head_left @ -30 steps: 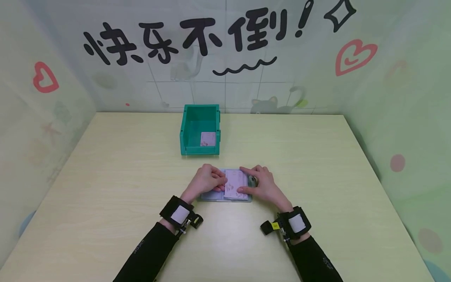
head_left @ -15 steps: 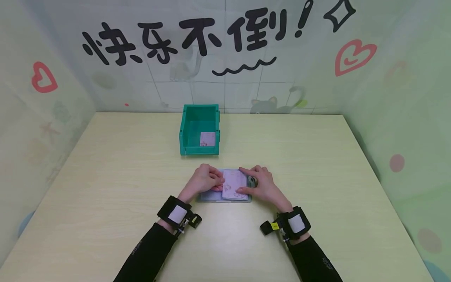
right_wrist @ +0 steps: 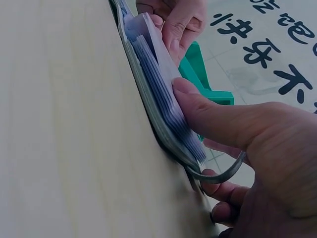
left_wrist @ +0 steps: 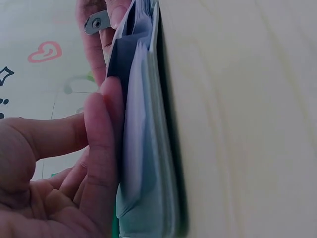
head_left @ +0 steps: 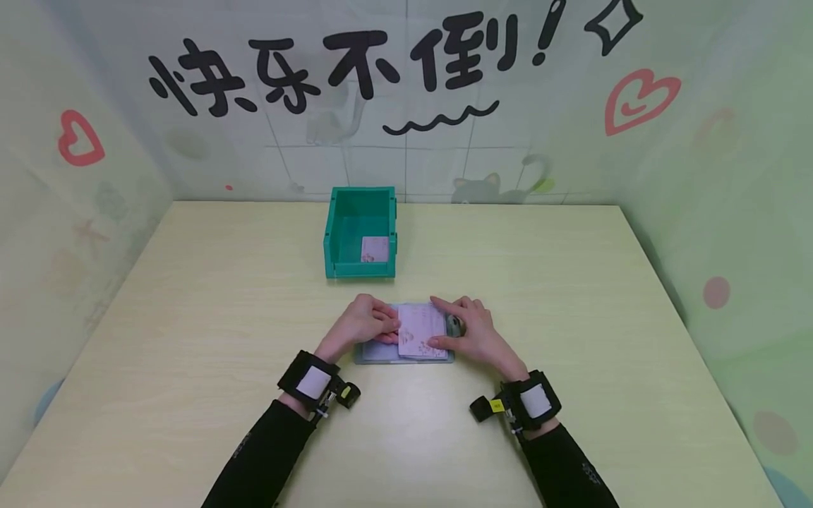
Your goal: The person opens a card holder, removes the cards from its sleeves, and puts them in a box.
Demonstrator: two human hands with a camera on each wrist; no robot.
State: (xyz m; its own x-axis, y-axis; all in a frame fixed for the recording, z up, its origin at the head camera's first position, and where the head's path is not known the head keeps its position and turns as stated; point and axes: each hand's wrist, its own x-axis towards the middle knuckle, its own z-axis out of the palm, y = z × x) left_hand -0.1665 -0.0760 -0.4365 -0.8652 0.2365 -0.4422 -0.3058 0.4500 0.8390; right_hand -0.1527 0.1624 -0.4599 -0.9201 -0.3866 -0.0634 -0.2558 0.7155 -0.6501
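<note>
Pinched on the left, held on the right

Wore, nearest, long black sleeves and black wrist straps with white patches. Reached over a pale wood-grain table to its middle. Pinched with the left hand the left edge of a thin, pale-pink, rectangular printed sheet, thumb against fingers. Held with the right hand the right end of a flat grey-green booklet with layered bluish pages, laying the thumb on the pink sheet and stretching the forefinger to its far edge. Had the booklet flat on the table beneath the sheet, its grey strap with a round metal snap beside the right hand. Could not tell whether the sheet sat in a pocket or lay loose.

Had farther off, apart from both hands, a rectangular teal-green plastic bin, with a small pink card inside near its front wall. Faced, at the back, a pale printed wall bearing bold black characters and red heart outlines.
</note>
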